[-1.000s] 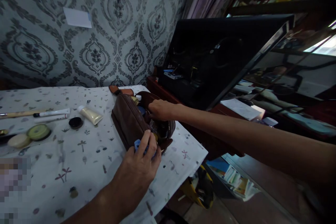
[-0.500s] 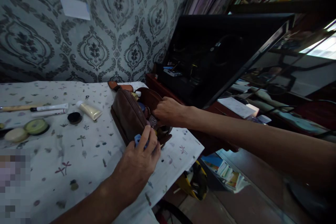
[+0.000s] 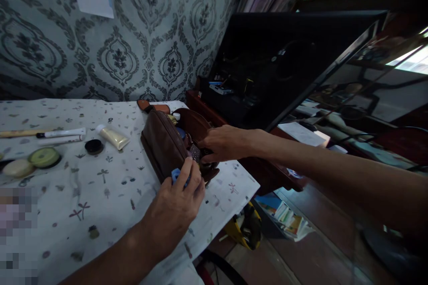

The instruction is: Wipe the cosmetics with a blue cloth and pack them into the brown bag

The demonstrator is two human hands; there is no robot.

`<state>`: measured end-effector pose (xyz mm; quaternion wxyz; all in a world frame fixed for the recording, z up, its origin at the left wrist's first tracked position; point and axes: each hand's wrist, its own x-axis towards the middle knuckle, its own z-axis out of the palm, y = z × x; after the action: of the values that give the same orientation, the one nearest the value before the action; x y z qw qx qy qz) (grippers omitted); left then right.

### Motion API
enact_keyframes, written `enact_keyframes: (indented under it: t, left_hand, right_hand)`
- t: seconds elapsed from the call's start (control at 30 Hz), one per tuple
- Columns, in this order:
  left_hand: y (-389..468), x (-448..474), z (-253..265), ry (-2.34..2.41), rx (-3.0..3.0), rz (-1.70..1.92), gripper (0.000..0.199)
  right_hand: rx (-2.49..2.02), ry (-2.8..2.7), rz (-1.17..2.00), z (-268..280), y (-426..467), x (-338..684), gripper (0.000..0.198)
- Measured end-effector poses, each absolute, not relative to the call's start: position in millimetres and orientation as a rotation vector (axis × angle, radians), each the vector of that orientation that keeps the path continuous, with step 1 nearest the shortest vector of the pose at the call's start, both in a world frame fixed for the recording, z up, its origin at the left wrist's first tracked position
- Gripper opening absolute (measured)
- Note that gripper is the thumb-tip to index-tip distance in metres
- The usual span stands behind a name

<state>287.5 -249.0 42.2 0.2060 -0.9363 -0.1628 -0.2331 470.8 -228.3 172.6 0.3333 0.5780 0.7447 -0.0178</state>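
A brown leather pouch lies open on the patterned white cloth, with several small items inside. My left hand has its fingers hooked over the pouch's near edge, closed on it. A small blue thing shows beside that index finger; its kind is unclear. From the right, my right hand reaches into the pouch opening, and its fingertips are hidden inside. Close to them is a glittery grey item. A white-capped bottle and something blue show farther back in the pouch.
Left of the pouch lie a cream tube, a black round lid, a green-yellow round compact, and white pens. An orange-brown strap is behind the pouch. A large black screen stands at right.
My right hand has drawn back slightly to the right within the pouch opening, its thumb now showing. My left hand keeps its place on the pouch edge. The view has shifted slightly.
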Motion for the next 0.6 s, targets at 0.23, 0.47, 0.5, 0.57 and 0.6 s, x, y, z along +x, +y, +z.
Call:
enact_keyframes:
  t: [0.23,0.47,0.5,0.57,0.6]
  left_hand:
    - [-250,288,41,-0.453,-2.574,-0.663,0.034]
    - [-249,286,44,-0.434,-2.541,-0.649,0.033]
    - [-249,286,44,-0.435,-2.535,-0.647,0.033]
    - [-250,286,43,-0.441,-2.523,-0.647,0.034]
    - [-250,286,43,-0.447,-2.519,-0.647,0.034]
  right_hand:
    - [1.507,2.100,-0.035,167,-222,481,0.058]
    - [1.452,1.941,0.044,169,-221,472,0.035]
    - [1.456,1.929,0.059,170,-222,471,0.036]
    - [1.463,1.918,0.079,171,-224,470,0.036]
    - [1.459,1.918,0.077,171,-225,470,0.035]
